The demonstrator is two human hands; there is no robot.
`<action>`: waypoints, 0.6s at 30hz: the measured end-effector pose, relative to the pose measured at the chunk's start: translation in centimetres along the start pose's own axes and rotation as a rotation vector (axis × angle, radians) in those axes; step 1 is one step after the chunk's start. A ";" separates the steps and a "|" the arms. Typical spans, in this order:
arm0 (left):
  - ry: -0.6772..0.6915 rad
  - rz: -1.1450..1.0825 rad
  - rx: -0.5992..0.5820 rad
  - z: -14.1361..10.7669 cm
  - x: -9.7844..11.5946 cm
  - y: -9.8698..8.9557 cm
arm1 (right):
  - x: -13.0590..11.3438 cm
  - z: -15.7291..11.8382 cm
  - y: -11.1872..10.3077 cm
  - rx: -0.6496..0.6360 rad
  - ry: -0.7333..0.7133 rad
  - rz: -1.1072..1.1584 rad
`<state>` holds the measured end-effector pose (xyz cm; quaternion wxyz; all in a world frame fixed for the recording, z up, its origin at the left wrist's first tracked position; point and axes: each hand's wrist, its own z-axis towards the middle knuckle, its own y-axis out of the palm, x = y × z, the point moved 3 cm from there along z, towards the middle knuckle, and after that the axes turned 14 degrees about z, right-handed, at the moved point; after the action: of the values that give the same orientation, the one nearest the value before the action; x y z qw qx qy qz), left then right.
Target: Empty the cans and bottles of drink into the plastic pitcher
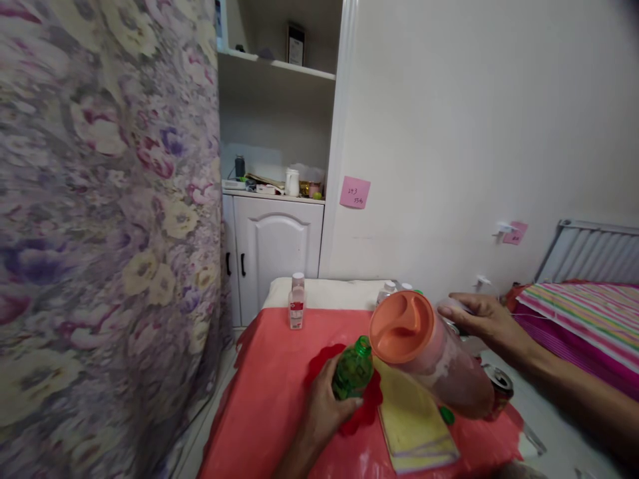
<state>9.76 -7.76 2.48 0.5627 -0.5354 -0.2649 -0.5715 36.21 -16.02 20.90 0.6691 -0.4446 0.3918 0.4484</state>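
My left hand point(324, 402) is wrapped round a small green plastic bottle point(353, 372), whose uncapped mouth points up. Beneath it lies a red scalloped mat point(319, 362). My right hand point(472, 314) grips the handle of a translucent pitcher point(456, 369) with an orange lid point(402, 326). The pitcher is tilted well over to the left, its lid close beside the bottle's mouth. Some pinkish contents show through its wall; I see no clear stream. A folded yellow cloth point(414, 419) and a green cap point(446, 416) lie below the pitcher.
A clear bottle with a red label point(296, 309) stands at the table's back left. More white-capped bottles point(388, 290) are partly behind the pitcher. An opened drink can point(500, 386) stands at right. A floral curtain point(110, 233) hangs left, a white cabinet point(282, 246) behind.
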 end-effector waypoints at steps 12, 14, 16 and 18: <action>0.019 0.043 -0.045 0.0 -0.6 0.3 | -1.3 1.3 -0.1 -0.182 -0.037 -0.159; 0.024 0.039 -0.041 0.0 -0.7 0.3 | -1.5 1.5 -0.2 -0.193 -0.048 -0.172; 0.034 0.039 -0.030 0.0 -0.8 0.3 | -1.7 1.7 -0.2 -0.201 -0.054 -0.196; 0.034 0.041 -0.025 0.1 -0.8 0.3 | -2.0 1.9 -0.1 -0.206 -0.050 -0.223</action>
<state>9.87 -7.48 1.64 0.5721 -0.5379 -0.2369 -0.5720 36.00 -14.80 23.34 0.6754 -0.5402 0.2749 0.4200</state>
